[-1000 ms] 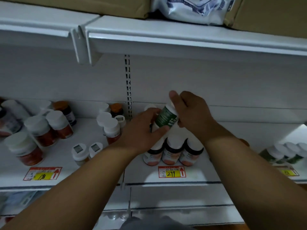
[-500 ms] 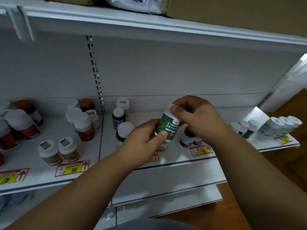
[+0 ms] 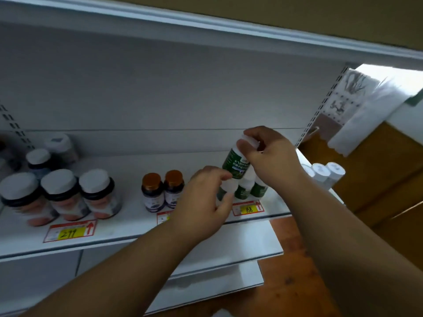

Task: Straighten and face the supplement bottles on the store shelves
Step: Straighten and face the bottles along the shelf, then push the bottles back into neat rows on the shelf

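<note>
The right hand (image 3: 272, 161) pinches the white cap of a green-label plastic bottle (image 3: 237, 164) – held tilted above the white metal shelf (image 3: 128, 232). The left hand (image 3: 206, 202) wraps a white-capped bottle (image 3: 225, 191) below. Other rows look tidy – this green group is not finished.

blurred: left jars (image 3: 61, 197) | hidden: green bottles (image 3: 243, 191), perhaps three, behind hands

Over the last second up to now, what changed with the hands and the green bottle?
The green-labelled bottle was carried rightward along the shelf, from over the pink-labelled jars to over matching green bottles. The left hand let go of it and now touches a white cap below. The right hand kept its grip at the cap.
</note>
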The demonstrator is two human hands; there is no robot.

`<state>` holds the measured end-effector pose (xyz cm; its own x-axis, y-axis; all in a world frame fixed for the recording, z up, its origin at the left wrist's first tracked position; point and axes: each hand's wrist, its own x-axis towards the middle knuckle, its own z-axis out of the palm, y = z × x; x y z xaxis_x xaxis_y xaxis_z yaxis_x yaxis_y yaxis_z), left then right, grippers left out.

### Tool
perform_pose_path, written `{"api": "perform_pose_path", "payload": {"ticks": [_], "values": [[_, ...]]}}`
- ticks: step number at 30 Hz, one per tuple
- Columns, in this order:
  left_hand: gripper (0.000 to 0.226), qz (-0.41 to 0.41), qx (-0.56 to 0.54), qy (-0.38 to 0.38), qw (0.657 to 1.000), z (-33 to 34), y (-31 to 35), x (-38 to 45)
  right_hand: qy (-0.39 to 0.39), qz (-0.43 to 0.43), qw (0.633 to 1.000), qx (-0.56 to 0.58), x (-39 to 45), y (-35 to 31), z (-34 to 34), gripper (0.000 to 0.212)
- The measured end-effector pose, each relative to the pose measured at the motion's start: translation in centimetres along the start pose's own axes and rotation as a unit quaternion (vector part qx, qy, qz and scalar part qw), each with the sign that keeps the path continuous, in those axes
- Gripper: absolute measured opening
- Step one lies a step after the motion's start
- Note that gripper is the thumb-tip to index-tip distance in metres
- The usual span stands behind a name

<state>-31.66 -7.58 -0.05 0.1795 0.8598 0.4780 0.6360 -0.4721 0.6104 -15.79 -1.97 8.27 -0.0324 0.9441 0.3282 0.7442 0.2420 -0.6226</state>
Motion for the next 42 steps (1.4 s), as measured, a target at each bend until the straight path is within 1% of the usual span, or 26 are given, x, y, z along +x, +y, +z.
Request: {"api": "perform_pose_path", "payload": {"ticks": [3,7,9,13,15,18,24,27,29,31,33,35,38,42], "values": [[0.034,0.010,0.104,-0.034,0.994,3.3,0.0,1.6,-0.040,0.001,0.999,-0.036,2.9,2.5,0.2,0.032],[0.048,0.007,0.206,-0.096,0.974,5.8,-0.5,2.1,-0.115,-0.031,0.991,-0.065,5.7,4.0,1.7,0.029],[0.054,0.003,0.227,-0.111,0.968,6.4,-1.1,2.2,-0.151,-0.047,0.985,-0.062,6.8,4.9,2.7,0.030],[0.052,-0.005,0.237,-0.109,0.965,6.8,-1.3,2.3,-0.232,-0.062,0.968,-0.070,7.9,6.5,4.8,0.030],[0.055,-0.009,0.242,-0.105,0.965,7.0,-1.3,2.3,-0.274,-0.058,0.957,-0.082,8.1,7.0,5.9,0.033],[0.056,-0.008,0.246,-0.111,0.963,7.0,-1.6,2.2,-0.305,-0.063,0.945,-0.095,8.1,7.6,7.1,0.037],[0.060,-0.021,0.236,-0.121,0.964,6.8,-1.6,2.2,-0.315,-0.070,0.943,-0.087,8.0,7.9,7.7,0.035],[0.057,-0.015,0.227,-0.122,0.966,6.5,-1.2,2.5,-0.318,-0.055,0.942,-0.088,7.9,7.9,7.5,0.041],[0.058,-0.014,0.219,-0.125,0.968,5.9,-0.9,2.4,-0.302,-0.060,0.948,-0.085,7.8,7.6,7.2,0.044],[0.059,-0.018,0.211,-0.104,0.972,4.5,-0.6,2.3,-0.265,-0.076,0.958,-0.071,7.8,6.7,7.0,0.039],[0.055,-0.026,0.208,-0.070,0.975,2.2,-0.5,1.9,-0.241,-0.089,0.966,-0.044,7.5,4.8,6.9,0.034],[0.052,-0.034,0.215,-0.037,0.975,-0.6,-0.8,1.3,-0.231,-0.109,0.967,-0.012,6.9,2.0,7.3,0.031],[0.045,-0.053,0.235,0.009,0.970,-5.4,-2.5,0.1,-0.238,-0.143,0.961,0.016,5.5,-2.6,9.1,0.027],[0.039,-0.077,0.255,0.054,0.962,-12.4,-6.3,-2.4,-0.244,-0.175,0.953,0.033,4.1,-8.9,13.4,0.025]]}}
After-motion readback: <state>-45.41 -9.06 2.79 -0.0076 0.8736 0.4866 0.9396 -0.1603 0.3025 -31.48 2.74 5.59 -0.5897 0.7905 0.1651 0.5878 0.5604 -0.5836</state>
